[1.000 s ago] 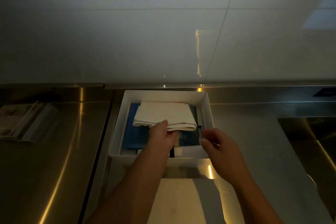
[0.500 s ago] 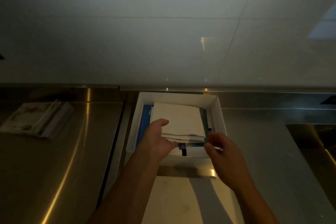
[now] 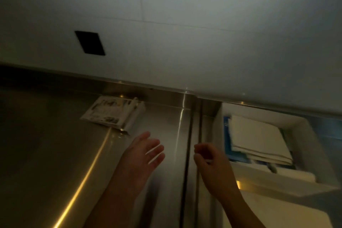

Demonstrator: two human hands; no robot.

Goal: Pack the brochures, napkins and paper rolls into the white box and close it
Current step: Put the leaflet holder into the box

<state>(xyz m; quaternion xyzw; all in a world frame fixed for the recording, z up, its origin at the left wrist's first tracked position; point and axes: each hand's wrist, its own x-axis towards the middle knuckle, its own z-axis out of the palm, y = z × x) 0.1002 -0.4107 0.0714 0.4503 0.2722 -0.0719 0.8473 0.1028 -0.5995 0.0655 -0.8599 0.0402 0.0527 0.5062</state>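
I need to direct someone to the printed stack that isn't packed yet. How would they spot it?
Look along the steel counter to where it meets the white wall. Left of the white box, past the dark seam, a stack of printed brochures lies flat, beyond the open left hand. Unlike the plain white napkin inside the box, it carries print and lies outside on bare steel.

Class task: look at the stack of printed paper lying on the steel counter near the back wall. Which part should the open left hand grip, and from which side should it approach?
Grip the near right corner of the printed stack. It lies flat, and that corner points towards the left hand, open and empty just short of it. Probably slide fingers under from the front, thumb on top.
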